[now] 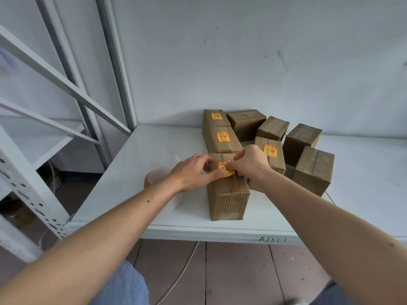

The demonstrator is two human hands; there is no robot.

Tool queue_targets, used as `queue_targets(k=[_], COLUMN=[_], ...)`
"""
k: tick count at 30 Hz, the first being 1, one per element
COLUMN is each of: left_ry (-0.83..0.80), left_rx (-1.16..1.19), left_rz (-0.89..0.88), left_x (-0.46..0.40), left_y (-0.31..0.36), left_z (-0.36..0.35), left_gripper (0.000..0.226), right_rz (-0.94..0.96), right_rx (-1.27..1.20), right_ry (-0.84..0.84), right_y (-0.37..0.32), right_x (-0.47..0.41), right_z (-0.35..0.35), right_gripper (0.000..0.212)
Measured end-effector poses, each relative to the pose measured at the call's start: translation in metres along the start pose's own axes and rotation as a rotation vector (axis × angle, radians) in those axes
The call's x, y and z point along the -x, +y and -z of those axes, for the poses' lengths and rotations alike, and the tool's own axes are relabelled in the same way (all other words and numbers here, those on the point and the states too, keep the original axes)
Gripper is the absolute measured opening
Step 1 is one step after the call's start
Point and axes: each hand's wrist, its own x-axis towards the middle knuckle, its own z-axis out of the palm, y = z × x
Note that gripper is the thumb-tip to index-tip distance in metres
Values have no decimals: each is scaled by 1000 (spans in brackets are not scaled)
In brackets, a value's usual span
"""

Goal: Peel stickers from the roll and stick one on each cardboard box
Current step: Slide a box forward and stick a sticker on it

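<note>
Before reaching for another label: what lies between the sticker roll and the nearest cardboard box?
Head view: only the left hand, between roll and box.

head cam | looks forward-down | close over shelf | edges seemingly warped

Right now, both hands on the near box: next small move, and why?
Probably smooth the sticker flat. The left hand presses its near edge with straight fingers and the right hand pinches its far side, so it looks only partly laid on the nearest cardboard box. Four boxes behind still lack stickers.
</note>
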Motion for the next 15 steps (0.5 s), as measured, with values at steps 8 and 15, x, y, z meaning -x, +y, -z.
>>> queue_targets(k=[8,15], left_ry=[65,53], left_rx=[47,90], left_rz=[93,109], left_x=[-1,1], left_y=[3,7], left_z=[-17,-17], left_gripper=[57,58], right_rz=[61,111], right_rx=[75,151], right_ry=[64,160], right_y=[-1,1], right_x=[2,4], right_z=[-3,-5], right_gripper=[27,47])
